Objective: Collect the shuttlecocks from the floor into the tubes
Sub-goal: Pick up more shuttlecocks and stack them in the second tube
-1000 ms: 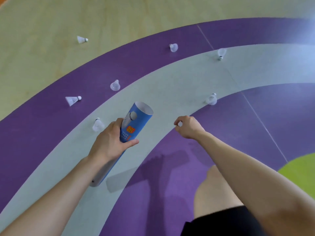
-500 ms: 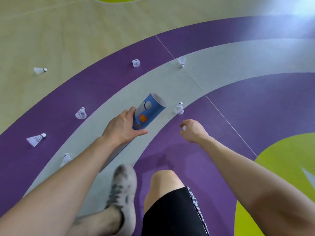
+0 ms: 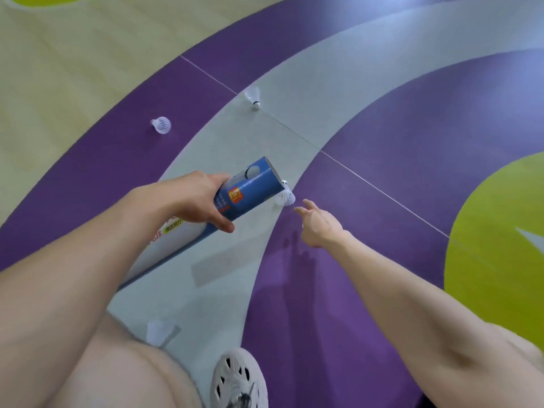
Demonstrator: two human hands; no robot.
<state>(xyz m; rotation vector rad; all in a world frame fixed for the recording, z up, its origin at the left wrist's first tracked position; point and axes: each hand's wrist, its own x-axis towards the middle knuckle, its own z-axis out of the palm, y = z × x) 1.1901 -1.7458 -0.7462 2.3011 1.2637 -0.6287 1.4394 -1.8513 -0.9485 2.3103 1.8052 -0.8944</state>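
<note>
The floor (image 3: 382, 119) is banded in purple, grey, tan and lime; the tube (image 3: 250, 189) is printed blue with an orange label.

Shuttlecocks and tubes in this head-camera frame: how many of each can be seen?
Shuttlecocks on the floor: 4, on the purple band, on the floor seam, beside the tube mouth, and by the knee.
Tubes: 1, the blue tube in the left hand.
Total: 5.
</note>
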